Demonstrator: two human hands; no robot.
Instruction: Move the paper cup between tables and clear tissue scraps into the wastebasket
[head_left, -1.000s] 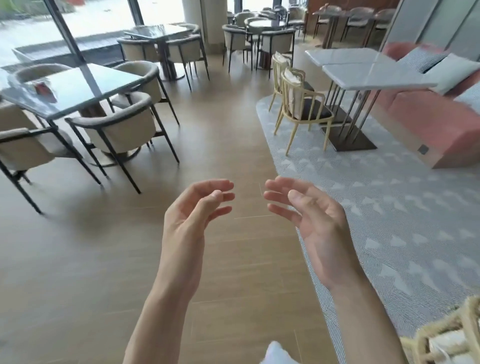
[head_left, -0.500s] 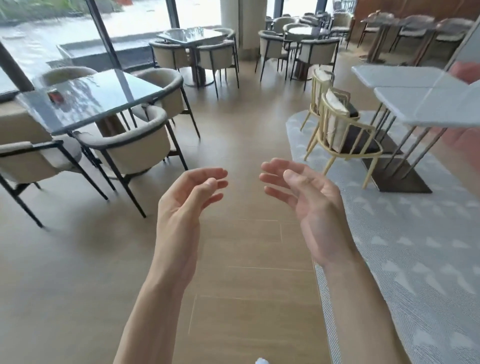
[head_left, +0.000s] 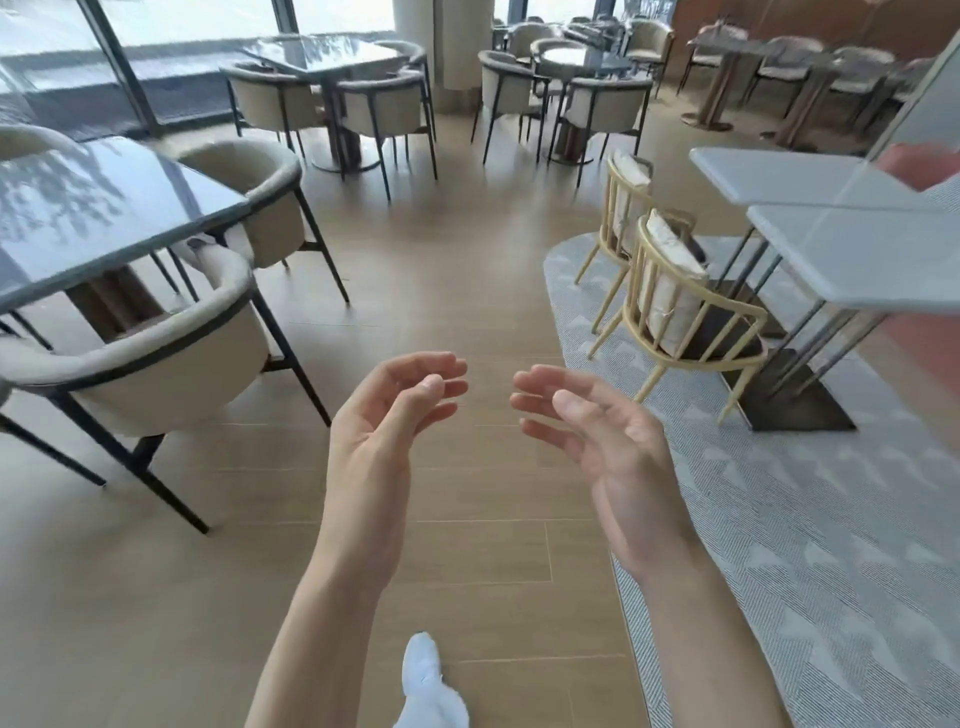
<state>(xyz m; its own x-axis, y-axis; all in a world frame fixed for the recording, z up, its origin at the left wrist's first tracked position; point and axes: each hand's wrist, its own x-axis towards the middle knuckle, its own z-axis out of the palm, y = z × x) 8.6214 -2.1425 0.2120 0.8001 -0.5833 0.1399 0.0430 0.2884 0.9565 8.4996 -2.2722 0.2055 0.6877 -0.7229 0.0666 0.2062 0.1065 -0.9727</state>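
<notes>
My left hand (head_left: 387, 431) and my right hand (head_left: 597, 441) are raised in front of me over the wooden floor, palms turned toward each other, fingers loosely curled and apart. Neither hand holds anything. No paper cup, tissue scrap or wastebasket shows in the head view. A dark glass table (head_left: 98, 218) stands at the left and two white tables (head_left: 852, 254) at the right.
Beige armchairs (head_left: 156, 358) ring the glass table at the left. Yellow wooden chairs (head_left: 675, 296) stand on a grey rug (head_left: 805, 519) by the white tables. More tables and chairs (head_left: 332, 88) fill the back. A wooden aisle runs ahead between them. My white shoe (head_left: 423, 670) shows below.
The view has advanced along the aisle and turned a little left; the glass table and armchairs are nearer, the pink sofa has left view. Both hands stay raised and empty.
</notes>
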